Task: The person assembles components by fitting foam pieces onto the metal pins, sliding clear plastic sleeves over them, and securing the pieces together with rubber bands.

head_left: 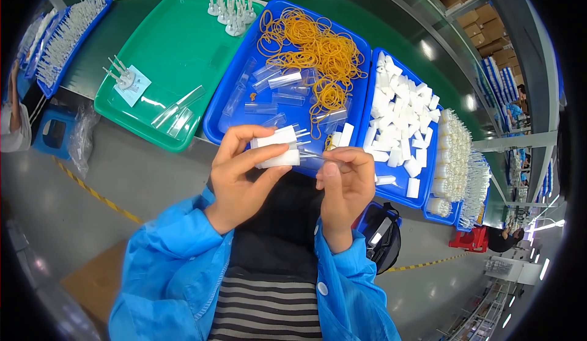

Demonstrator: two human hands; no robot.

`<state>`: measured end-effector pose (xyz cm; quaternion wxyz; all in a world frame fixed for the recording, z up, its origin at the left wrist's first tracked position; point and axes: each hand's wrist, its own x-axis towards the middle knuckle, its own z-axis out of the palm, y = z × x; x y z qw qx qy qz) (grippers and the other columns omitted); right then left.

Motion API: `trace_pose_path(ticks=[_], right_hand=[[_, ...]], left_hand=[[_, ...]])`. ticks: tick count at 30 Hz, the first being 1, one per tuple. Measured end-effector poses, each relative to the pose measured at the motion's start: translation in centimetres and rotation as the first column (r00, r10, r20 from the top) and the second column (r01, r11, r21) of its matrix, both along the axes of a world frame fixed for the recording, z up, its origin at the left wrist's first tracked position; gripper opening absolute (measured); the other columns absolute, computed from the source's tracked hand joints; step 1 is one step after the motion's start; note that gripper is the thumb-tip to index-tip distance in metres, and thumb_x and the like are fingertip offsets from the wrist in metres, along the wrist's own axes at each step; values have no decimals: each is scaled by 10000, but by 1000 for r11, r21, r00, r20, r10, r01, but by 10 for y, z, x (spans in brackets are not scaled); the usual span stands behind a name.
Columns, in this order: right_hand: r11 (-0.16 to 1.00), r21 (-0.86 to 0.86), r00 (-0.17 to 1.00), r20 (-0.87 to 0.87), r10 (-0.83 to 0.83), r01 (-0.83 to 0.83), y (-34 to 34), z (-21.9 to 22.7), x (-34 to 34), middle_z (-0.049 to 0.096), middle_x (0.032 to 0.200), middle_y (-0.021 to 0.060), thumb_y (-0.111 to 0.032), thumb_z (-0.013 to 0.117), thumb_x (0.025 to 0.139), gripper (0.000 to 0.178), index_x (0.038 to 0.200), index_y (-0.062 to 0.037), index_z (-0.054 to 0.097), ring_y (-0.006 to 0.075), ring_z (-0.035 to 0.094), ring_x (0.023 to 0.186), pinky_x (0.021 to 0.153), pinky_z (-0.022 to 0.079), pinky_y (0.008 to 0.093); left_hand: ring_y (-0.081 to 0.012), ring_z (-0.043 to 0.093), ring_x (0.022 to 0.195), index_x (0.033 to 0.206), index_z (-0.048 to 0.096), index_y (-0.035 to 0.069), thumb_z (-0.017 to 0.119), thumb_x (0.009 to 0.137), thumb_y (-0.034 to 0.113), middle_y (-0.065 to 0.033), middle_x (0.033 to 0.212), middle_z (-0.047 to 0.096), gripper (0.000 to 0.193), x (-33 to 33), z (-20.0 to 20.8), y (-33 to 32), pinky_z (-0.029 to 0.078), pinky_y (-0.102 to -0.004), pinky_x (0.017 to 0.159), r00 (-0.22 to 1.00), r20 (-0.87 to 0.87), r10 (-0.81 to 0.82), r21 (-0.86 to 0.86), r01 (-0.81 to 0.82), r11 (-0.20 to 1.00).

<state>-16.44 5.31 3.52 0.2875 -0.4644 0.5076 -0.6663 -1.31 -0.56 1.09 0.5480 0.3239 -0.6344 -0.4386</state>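
Observation:
My left hand is closed around a small bundle of white plastic parts, whose thin clear-looking stems point right. Close beside it, my right hand pinches a thin clear plastic piece at the ends of those stems; its exact shape is hard to make out. Both hands hover over the near edge of a blue tray. In that tray lie a tangled heap of yellow rubber bands and several clear plastic sleeves.
To the right, another blue tray carries many white blocks, with stacked white parts beyond. A green tray on the left bears stemmed white parts and clear sleeves. A black bag sits below the table's edge.

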Motion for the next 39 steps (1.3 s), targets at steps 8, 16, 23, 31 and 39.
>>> trace_pose_path(ticks=[8, 16, 23, 31, 39], right_hand=[[1000, -16, 997, 73, 12, -11, -3, -2, 2, 548, 1026, 127, -1, 606, 924, 186, 1067, 41, 494, 112, 592, 741, 629, 511, 224], [1000, -19, 1000, -29, -9, 8, -8, -3, 3, 560, 1056, 144, 27, 603, 918, 203, 1092, 46, 499, 111, 603, 762, 670, 521, 221], [954, -94, 782, -553, -288, 284, -20, 3, 18, 500, 1191, 175, -230, 855, 695, 774, 1295, 27, 437, 228, 522, 1087, 879, 462, 360], [918, -149, 598, -719, -356, 367, -16, -6, 24, 501, 1045, 130, -209, 862, 559, 758, 1223, -11, 555, 249, 490, 956, 785, 414, 362], [918, -218, 589, -712, -382, 332, -24, -5, 32, 548, 871, 85, -204, 859, 542, 626, 1104, -24, 650, 218, 513, 779, 656, 422, 315]], left_hand=[[-263, 641, 1027, 1005, 736, 25, 794, 716, -51, -127, 1121, 577, 305, 2, 3, -1, 551, -333, 850, 999, 31, -17, -46, 19, 999], [-292, 649, 1056, 1045, 718, 6, 751, 734, -66, -173, 1193, 615, 321, -1, 1, 1, 545, -349, 874, 995, -5, -99, 20, 99, 995], [-413, 560, 1220, 1279, 545, -96, 711, 753, -105, -274, 1263, 594, 552, -8, -1, 0, 476, -437, 996, 988, 155, 13, -231, 23, 973], [-371, 631, 1136, 1304, 527, -82, 789, 714, -71, -259, 1233, 623, 646, -9, -4, -1, 516, -394, 943, 974, 164, 159, -446, -70, 892], [-365, 647, 1110, 1271, 558, -77, 809, 706, -37, -242, 1223, 635, 620, -1, -1, -6, 522, -384, 934, 967, 172, 188, -456, -91, 885]])
